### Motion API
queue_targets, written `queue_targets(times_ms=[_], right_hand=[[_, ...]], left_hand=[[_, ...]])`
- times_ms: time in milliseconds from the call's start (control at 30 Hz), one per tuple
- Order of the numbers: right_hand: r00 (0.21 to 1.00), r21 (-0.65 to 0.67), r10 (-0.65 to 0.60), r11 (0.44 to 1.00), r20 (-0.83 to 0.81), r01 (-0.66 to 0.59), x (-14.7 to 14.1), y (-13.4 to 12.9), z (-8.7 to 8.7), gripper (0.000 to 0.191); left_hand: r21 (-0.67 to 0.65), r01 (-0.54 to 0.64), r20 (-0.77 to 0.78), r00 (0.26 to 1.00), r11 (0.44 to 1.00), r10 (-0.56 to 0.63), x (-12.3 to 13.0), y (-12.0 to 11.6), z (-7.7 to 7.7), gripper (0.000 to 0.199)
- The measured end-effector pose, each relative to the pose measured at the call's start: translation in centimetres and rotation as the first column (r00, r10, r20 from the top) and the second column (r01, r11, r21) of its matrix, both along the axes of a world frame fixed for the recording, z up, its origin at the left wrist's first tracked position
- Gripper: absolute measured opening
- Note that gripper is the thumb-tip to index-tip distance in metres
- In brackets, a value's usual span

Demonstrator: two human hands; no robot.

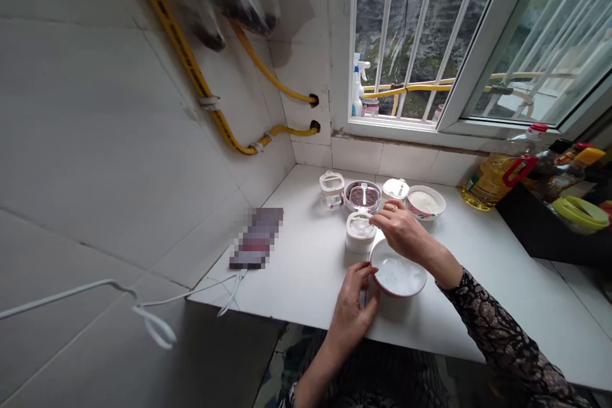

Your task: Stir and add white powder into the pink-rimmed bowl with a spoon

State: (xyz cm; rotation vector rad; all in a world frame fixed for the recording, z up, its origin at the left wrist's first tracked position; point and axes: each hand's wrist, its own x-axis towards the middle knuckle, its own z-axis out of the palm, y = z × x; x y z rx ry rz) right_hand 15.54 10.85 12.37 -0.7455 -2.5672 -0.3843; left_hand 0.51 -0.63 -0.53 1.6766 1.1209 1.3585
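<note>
A white bowl [399,277] with a dark reddish rim stands near the counter's front edge, with a little pale content at its bottom. My left hand [354,303] holds its left side, fingers at the rim and thumb lower down. Reaching over the bowl, my right hand [399,226] is closed in a pinch on a small clear spoon [366,227]. The spoon's end is in an open white jar [359,243] of white contents, just behind the bowl. The jar's clear lid is tilted up at its back.
Behind stand a lidded jar [331,190], a bowl of dark reddish contents [350,203], another white jar [394,189] and a bowl of white grains [425,203]. An oil bottle [488,182] and black box [530,223] are right. A blurred phone-like object [258,239] with white cable lies left.
</note>
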Motion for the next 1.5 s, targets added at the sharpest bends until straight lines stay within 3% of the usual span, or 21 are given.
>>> queue_targets(times_ms=[200, 367, 533, 667, 733, 800, 867, 1000, 1100, 1233, 1333, 1433, 1500], right_hand=[[0.993, 0.062, -0.038, 0.997, -0.107, 0.045, 0.5, 0.2, 0.7, 0.029], [0.995, 0.082, -0.046, 0.995, -0.085, 0.053, 0.2, 0.1, 0.3, 0.031], [0.990, 0.012, -0.013, 1.000, -0.138, 0.015, 0.6, -1.0, 0.1, 0.032], [0.896, -0.195, -0.113, 0.980, -0.429, 0.030, 1.4, -1.4, -1.1, 0.023], [0.781, -0.435, -0.272, 0.900, -0.563, -0.001, 1.8, -1.2, -2.1, 0.020], [0.668, -0.657, -0.428, 0.744, -0.609, -0.122, 2.2, -0.8, -3.0, 0.023], [0.596, -0.758, -0.519, 0.599, -0.612, -0.258, 2.6, -0.3, -3.5, 0.029], [0.572, -0.837, -0.611, 0.412, -0.547, -0.360, 3.1, 0.2, -3.8, 0.034], [0.592, -0.871, -0.640, 0.338, -0.490, -0.355, 3.2, 0.5, -3.9, 0.034], [0.594, -0.860, -0.624, 0.327, -0.508, -0.392, 3.2, 0.9, -4.3, 0.035], [0.580, -0.838, -0.608, 0.350, -0.543, -0.418, 3.3, 1.1, -4.4, 0.036], [0.570, -0.806, -0.570, 0.423, -0.591, -0.414, 3.9, 0.8, -3.6, 0.036], [0.609, -0.787, -0.512, 0.494, -0.606, -0.368, 4.8, 0.4, -2.7, 0.033]], left_hand=[[-0.002, -0.003, 0.011, 1.000, 1.000, 0.003, 0.0, 0.0, 0.1, 0.042], [0.001, 0.005, 0.010, 1.000, 1.000, -0.005, 0.0, 0.0, 0.1, 0.042], [0.003, -0.005, 0.014, 1.000, 1.000, 0.005, 0.0, 0.1, 0.0, 0.041], [0.010, -0.005, 0.007, 1.000, 1.000, 0.005, 0.1, 0.0, 0.1, 0.043], [0.009, -0.003, 0.000, 1.000, 1.000, 0.003, 0.0, 0.0, 0.2, 0.044], [0.009, -0.005, -0.005, 1.000, 1.000, 0.005, 0.0, 0.0, 0.3, 0.044], [0.001, -0.006, -0.011, 1.000, 1.000, 0.006, -0.1, 0.0, 0.3, 0.044], [-0.020, -0.007, -0.022, 1.000, 1.000, 0.007, -0.1, 0.0, 0.2, 0.042], [-0.014, -0.003, -0.023, 1.000, 1.000, 0.003, -0.1, 0.0, 0.1, 0.041], [-0.002, -0.010, -0.025, 1.000, 1.000, 0.010, -0.1, 0.0, 0.1, 0.041], [-0.005, -0.016, -0.028, 0.999, 1.000, 0.016, -0.1, 0.0, 0.1, 0.041], [-0.014, -0.012, -0.033, 0.999, 1.000, 0.012, -0.1, -0.1, 0.3, 0.041], [-0.023, -0.016, -0.038, 0.999, 1.000, 0.016, -0.2, -0.1, 0.4, 0.039]])
